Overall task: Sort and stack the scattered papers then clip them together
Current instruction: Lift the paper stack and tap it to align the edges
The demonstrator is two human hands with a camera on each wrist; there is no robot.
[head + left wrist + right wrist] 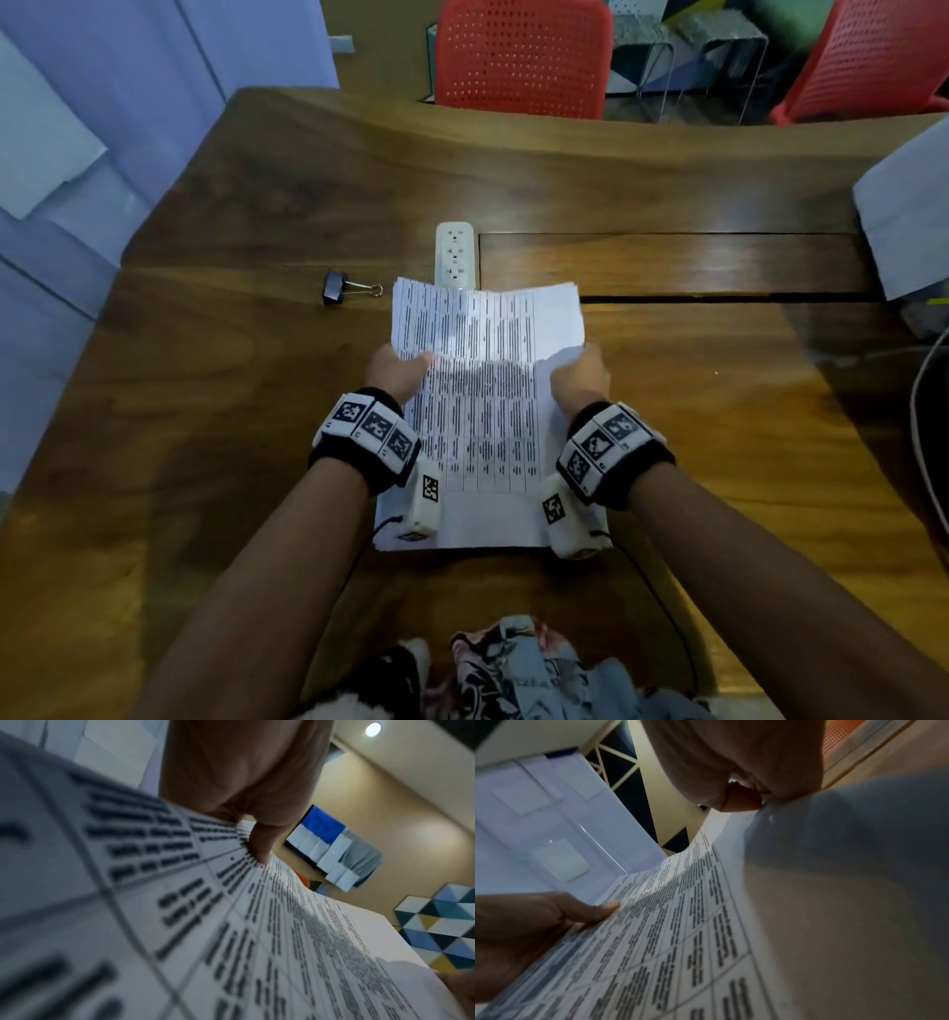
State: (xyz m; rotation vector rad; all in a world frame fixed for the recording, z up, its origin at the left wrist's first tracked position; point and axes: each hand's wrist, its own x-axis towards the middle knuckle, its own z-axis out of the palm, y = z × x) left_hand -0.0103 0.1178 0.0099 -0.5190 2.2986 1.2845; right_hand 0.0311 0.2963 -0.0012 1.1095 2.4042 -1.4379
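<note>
Left hand point(398, 367) and right hand point(580, 377) each pinch a side edge of the papers point(488, 390), thumbs on top, holding the sheaf lifted above the wooden bench point(719, 411). Printed table rows cover the top sheet, too blurred to read. Black binder clip point(341, 288) lies on the bench, left of a white power strip point(454, 254).

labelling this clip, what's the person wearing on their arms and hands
Bare forearms, no sleeves or gloves. The left hand and right hand each have a black wristband carrying white blocks printed with black-and-white square markers, plus a small white camera box with its own marker and a thin black cable.
</note>
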